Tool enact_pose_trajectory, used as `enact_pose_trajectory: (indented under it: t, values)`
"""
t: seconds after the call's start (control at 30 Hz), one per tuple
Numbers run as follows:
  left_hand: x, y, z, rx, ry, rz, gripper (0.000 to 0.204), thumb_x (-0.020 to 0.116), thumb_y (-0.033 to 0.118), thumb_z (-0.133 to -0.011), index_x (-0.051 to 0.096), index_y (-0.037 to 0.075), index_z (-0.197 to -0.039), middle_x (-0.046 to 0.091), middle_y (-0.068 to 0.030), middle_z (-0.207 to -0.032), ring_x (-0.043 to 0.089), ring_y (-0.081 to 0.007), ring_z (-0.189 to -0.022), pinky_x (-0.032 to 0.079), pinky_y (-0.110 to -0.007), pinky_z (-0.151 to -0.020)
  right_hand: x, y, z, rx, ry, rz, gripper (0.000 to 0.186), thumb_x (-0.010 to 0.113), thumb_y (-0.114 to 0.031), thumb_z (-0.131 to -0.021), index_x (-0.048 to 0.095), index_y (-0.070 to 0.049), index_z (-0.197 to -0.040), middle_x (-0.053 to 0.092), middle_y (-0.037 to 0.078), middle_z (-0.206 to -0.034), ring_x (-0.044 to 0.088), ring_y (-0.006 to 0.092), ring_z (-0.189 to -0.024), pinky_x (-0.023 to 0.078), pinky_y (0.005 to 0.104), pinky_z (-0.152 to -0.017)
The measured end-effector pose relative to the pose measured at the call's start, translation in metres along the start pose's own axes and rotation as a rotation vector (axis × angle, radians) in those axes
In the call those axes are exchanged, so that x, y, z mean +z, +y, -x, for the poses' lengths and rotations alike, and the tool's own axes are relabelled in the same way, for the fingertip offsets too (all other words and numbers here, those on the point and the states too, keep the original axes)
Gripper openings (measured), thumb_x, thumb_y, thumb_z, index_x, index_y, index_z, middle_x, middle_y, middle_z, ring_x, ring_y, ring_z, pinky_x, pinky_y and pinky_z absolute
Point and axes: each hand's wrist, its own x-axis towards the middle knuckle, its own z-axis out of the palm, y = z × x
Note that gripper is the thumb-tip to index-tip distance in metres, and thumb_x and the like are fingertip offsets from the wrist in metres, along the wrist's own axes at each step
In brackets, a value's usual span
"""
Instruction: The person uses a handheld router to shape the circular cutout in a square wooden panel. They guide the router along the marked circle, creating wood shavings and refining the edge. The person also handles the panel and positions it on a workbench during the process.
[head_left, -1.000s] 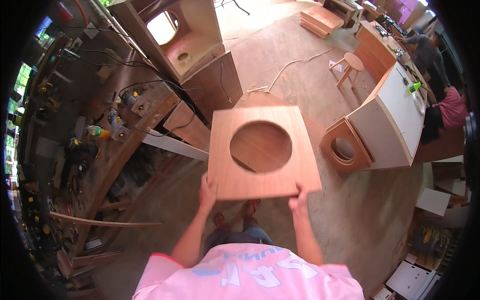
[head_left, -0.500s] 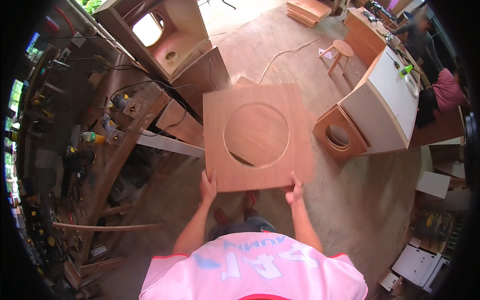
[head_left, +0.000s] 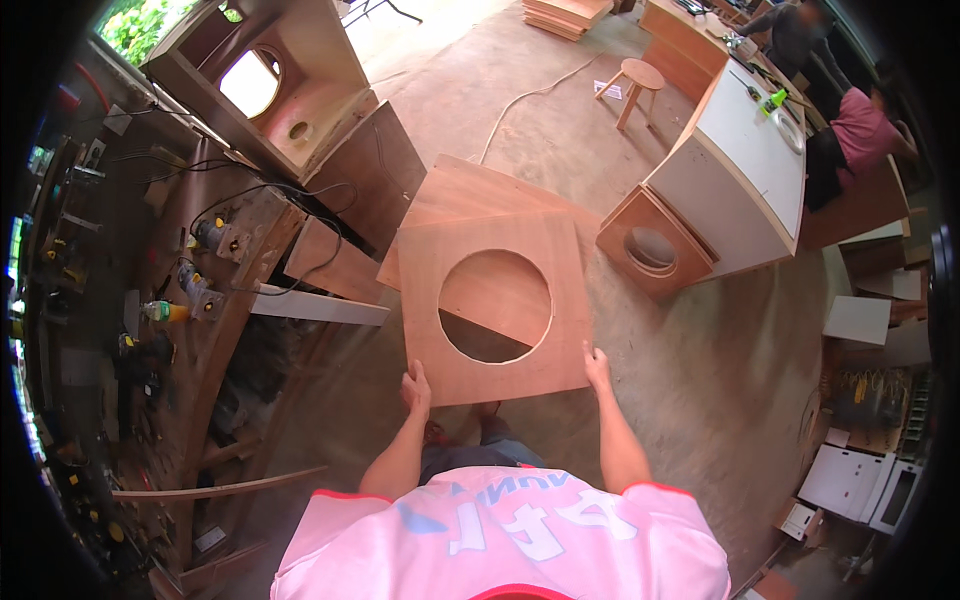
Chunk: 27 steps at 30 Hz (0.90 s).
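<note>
A square plywood panel with a large round hole through it is held out in front of me. My left hand grips its near left corner, the thumb on top. At the near right corner, my right hand is closed on the panel's edge. Beyond and lower lies another plywood sheet, partly covered by the panel; a piece of it shows through the hole. Whether the two touch, I cannot tell.
To the left is a wooden bench with power tools and cords. An open wooden box stands at the far left. On the right, cut panels lean against a white-topped table. Beyond are a stool and a co-worker in pink.
The held panel has come nearer to me and lower, uncovering more of the plywood sheet beyond it. My right hand has moved outward to the panel's right edge. My view has shifted right.
</note>
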Motion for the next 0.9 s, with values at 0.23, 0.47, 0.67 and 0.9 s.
enact_pose_trajectory:
  t: [0.23,0.47,0.67,0.9]
  values:
    - [-0.045,0.114,-0.021,0.095,0.162,-0.081,0.074,0.048,0.071,-0.098,0.073,0.002,-0.105,0.075,-0.0239,-0.101,0.070,-0.0488,-0.097,0.053,-0.057,-0.082,0.010,-0.100,0.010,-0.043,0.229,0.253,0.074,0.050,-0.070,-0.098,0.069,-0.001,-0.113,0.074,0.028,-0.108,0.069,0.0493,-0.105,0.053,0.0560,-0.089]
    - [-0.043,0.147,-0.041,0.307,0.163,0.141,0.074,0.048,0.067,-0.101,0.071,-0.003,-0.106,0.073,-0.0268,-0.098,0.069,-0.0470,-0.099,0.053,-0.053,-0.082,-0.007,-0.127,0.005,-0.182,0.265,0.030,0.076,0.053,-0.065,-0.100,0.065,0.007,-0.118,0.072,0.032,-0.107,0.069,0.0498,-0.105,0.052,0.0549,-0.092]
    - [0.015,0.092,-0.091,0.181,0.007,-0.074,0.074,0.047,0.064,-0.102,0.061,-0.005,-0.124,0.066,-0.0294,-0.126,0.062,-0.0456,-0.120,0.049,-0.052,-0.098,0.033,-0.067,-0.042,-0.041,0.010,0.501,0.080,0.073,-0.054,-0.090,0.053,0.008,-0.137,0.054,0.033,-0.143,0.054,0.0472,-0.133,0.044,0.0511,-0.111]
    - [0.017,0.059,-0.066,-0.111,-0.220,0.272,0.062,0.060,0.051,-0.102,0.059,-0.007,-0.124,0.067,-0.0234,-0.123,0.072,-0.0333,-0.100,0.059,-0.044,-0.083,0.045,-0.031,-0.033,-0.057,0.094,0.288,0.080,0.083,-0.035,-0.086,0.047,0.004,-0.146,0.054,0.030,-0.143,0.051,0.0455,-0.135,0.043,0.0496,-0.115]
